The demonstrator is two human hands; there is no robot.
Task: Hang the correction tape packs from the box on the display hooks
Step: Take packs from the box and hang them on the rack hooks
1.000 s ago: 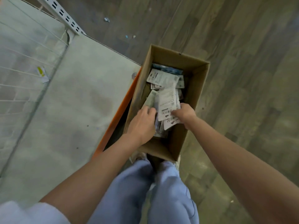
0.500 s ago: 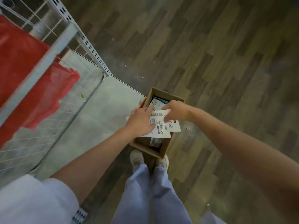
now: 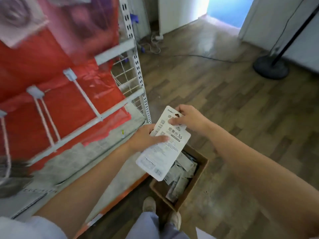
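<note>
While the left hand point(image 3: 146, 138) supports a small stack of correction tape packs point(image 3: 164, 147) from below, with its thumb laid flat across the front card, the right hand point(image 3: 187, 119) pinches the top edge of the stack, thumb and fingers closed on the card near the hang hole. The packs are flat white cards with rounded corners, printed with grey text, a barcode at the lower end and the number 36 in large characters. They are held in the air just above the box point(image 3: 195, 185) (a brown cardboard box, open on top, standing on the floor near the person's shoes). Inside it more packs point(image 3: 180, 175) lie in a loose pile, pale and a little glossy.

To the left stands the display rack point(image 3: 136, 69), made of pale metal with a perforated upright and a wire grid behind. Several display hooks point(image 3: 86, 99), long thin white rods with small flat plates at their near ends, stick out from it. Behind them hangs a red plastic sheet point(image 3: 57, 83), shiny and wrinkled. The floor point(image 3: 224, 104) is of wood-pattern planks in brown and grey, and a round black stand base point(image 3: 271, 67) rests on it far to the right.
</note>
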